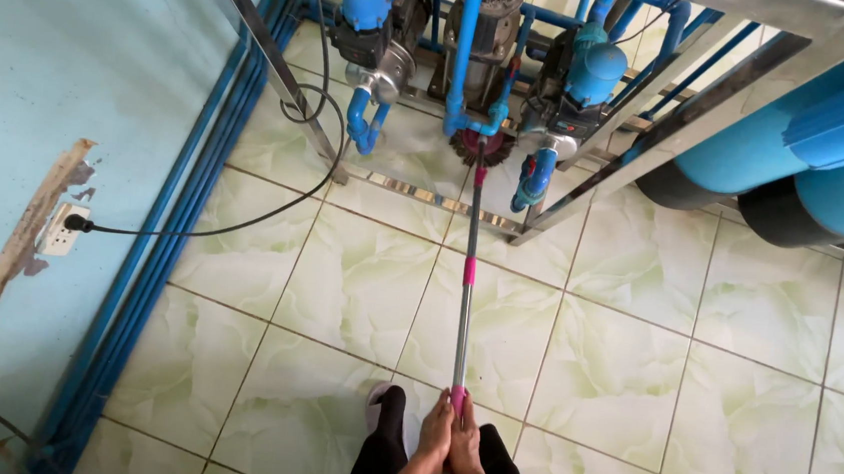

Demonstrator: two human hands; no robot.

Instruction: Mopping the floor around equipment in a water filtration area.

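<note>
At the bottom centre of the frame, the left hand and the right hand sit pressed side by side, both wrapped tightly around the pink end grip of a long grey metal broom pole with pink bands. The pole runs almost straight up the middle of the frame, over the pale green marbled floor tiles, to a dark round bristle head in the upper centre. That head lies on the floor under the steel frame base, touching or just beside the blue pipe elbow below the pumps.

Around the head stand the blue-capped pump on the left and the blue-capped pump on the right, with blue valves hanging near the floor. A black power cable loops from the pump area across the tiles to a white wall socket on the light blue wall at the left. Large blue cylindrical tanks fill the upper right.

The risks seem to lie in how far the pole reaches. Held only at its very end, the head is probably hard to steer, so a sideways push could knock the low valves or pipe joints. A sweep toward the left might snag the cable and tug the plug. The tiles look glossy, possibly wet, so the leaning stance could slip.
</note>
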